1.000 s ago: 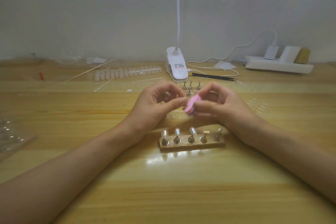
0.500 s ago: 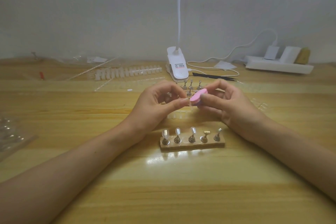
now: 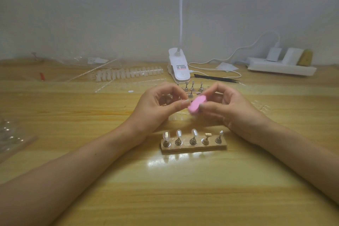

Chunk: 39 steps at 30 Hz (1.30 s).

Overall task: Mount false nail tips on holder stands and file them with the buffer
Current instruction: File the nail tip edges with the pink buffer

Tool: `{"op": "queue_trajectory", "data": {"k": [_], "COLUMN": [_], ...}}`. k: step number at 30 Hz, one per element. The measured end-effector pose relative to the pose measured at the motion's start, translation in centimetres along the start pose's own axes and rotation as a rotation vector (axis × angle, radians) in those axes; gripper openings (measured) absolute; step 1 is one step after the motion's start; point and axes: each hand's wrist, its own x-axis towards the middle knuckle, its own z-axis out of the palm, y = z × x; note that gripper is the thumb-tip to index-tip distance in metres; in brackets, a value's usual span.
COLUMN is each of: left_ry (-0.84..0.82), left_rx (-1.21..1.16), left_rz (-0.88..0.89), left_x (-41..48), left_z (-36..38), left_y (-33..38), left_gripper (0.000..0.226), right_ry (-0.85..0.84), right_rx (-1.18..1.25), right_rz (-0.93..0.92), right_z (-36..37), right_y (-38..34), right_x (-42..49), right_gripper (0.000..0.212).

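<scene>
My right hand (image 3: pixel 225 104) pinches a pink oval buffer (image 3: pixel 196 105) between thumb and fingers. My left hand (image 3: pixel 161 104) faces it with fingers curled, pinching something small against the buffer; the item itself is mostly hidden. In front of both hands a wooden base (image 3: pixel 194 146) carries several metal holder stands. Three on the left bear clear nail tips (image 3: pixel 194 132); the two on the right look bare. Loose spare stands (image 3: pixel 192 87) sit behind my hands.
A strip of false nail tips (image 3: pixel 128 73) lies at the back left among clear plastic packaging. A white clip lamp (image 3: pixel 178 69), its cable, black tweezers (image 3: pixel 216 78) and a power strip (image 3: pixel 280 67) line the back. A plastic bag (image 3: pixel 11 137) sits at the left edge.
The pink buffer has stroked back and forth: it rose and tilted flatter half a second ago and has now come back down against my left fingertips. The base has not moved.
</scene>
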Motion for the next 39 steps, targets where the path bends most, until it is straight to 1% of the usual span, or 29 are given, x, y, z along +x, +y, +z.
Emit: {"op": "queue_trajectory", "data": {"k": [2, 5, 9, 11, 15, 18, 19, 22, 23, 25, 26, 29, 30, 32, 33, 36, 37, 39], "left_ry": [-0.006, -0.035, -0.048, -0.017, -0.017, -0.022, -0.019, -0.023, -0.025, -0.024, -0.02, -0.019, -0.025, -0.028, -0.023, -0.02, -0.024, -0.032], "left_rx": [-0.01, -0.032, 0.002, -0.016, 0.009, 0.025, 0.022, 0.023, 0.03, 0.039, 0.04, 0.035, 0.038, 0.044, 0.049, 0.052, 0.05, 0.055], "left_rz": [-0.004, -0.005, 0.001, -0.011, 0.01, 0.011, 0.008, 0.012, 0.018, 0.023, 0.022, 0.016, 0.017, 0.021, 0.023, 0.019, 0.016, 0.018], "left_x": [-0.05, -0.09, -0.13, -0.11, 0.06, 0.04, 0.03, 0.04, 0.04, 0.05, 0.06, 0.07, 0.05, 0.05, 0.08, 0.05, 0.01, 0.0], "left_z": [0.05, 0.1, 0.12, 0.07, 0.09, 0.1, 0.06, -0.02, -0.01, 0.05, 0.07, 0.08, 0.08, 0.1, 0.09, 0.05, 0.06, 0.09], "left_y": [0.09, 0.3, 0.29, 0.23, 0.03, -0.02, -0.04, -0.01, 0.0, 0.01, 0.0, 0.02, 0.06, 0.08, 0.05, 0.01, 0.05, 0.12], "left_gripper": [0.007, 0.007, 0.006, 0.007, 0.008, 0.008, 0.008, 0.009, 0.009, 0.008, 0.008, 0.008, 0.007, 0.007, 0.007, 0.009, 0.008, 0.007], "right_ry": [-0.087, 0.01, -0.032, -0.008, -0.072, 0.018, 0.018, -0.118, -0.109, -0.002, 0.012, -0.111, -0.094, 0.0, 0.004, -0.121, -0.101, -0.008], "right_rx": [-0.081, 0.021, 0.045, 0.046, -0.101, 0.001, 0.021, -0.077, -0.075, -0.012, -0.001, -0.112, -0.11, -0.026, -0.011, -0.102, -0.088, -0.023], "right_rz": [0.005, -0.033, 0.004, -0.004, -0.02, -0.043, -0.038, -0.039, -0.053, -0.069, -0.065, -0.049, -0.056, -0.058, -0.052, -0.038, -0.05, -0.065], "right_z": [0.14, -0.11, -0.48, -0.41, 0.01, -0.14, -0.16, 0.15, 0.21, 0.08, -0.03, 0.19, 0.19, -0.02, -0.11, 0.06, 0.08, -0.11], "right_y": [0.06, 0.24, 0.16, 0.21, 0.41, 0.35, 0.29, 0.31, 0.32, 0.25, 0.28, 0.32, 0.38, 0.34, 0.35, 0.41, 0.49, 0.48], "right_x": [-0.09, 0.04, 0.29, 0.28, -0.09, -0.03, -0.04, -0.25, -0.26, -0.18, -0.16, -0.19, -0.16, -0.09, -0.06, -0.14, -0.11, -0.04], "right_gripper": [0.028, 0.027, 0.027, 0.027, 0.028, 0.027, 0.027, 0.024, 0.023, 0.024, 0.025, 0.026, 0.025, 0.024, 0.025, 0.024, 0.023, 0.024]}}
